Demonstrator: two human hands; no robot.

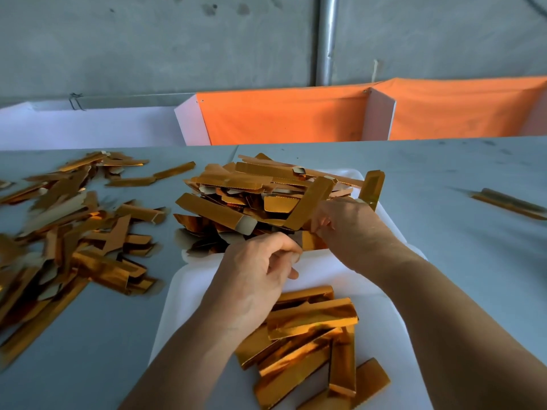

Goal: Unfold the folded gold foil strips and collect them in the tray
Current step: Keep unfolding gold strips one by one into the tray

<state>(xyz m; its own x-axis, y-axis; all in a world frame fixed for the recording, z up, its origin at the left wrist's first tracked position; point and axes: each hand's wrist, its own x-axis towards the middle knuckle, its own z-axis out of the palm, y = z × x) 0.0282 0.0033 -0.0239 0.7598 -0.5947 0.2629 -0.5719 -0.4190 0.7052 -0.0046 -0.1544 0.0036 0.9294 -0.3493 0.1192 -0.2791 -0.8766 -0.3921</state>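
As piles lie around, hands [299, 250] pinch strip [312, 241].

Brightness: the scene was evenly and softly lit, with no harsh contrast.
Shadows: faint and diffuse under the left hand [254, 279] and forearms on the white tray [381, 303].
Glare: bright orange-gold reflections flared on the foil strips [310, 318] near the bottom.
Blur: the left heap of strips [59, 232] was smeared, as was a lone strip [509, 202] at the right edge.
Distortion: wide-angle bending bowed the table edge [444, 139] and the wall pipe [327, 39].
Focus: the centre was sharpest.
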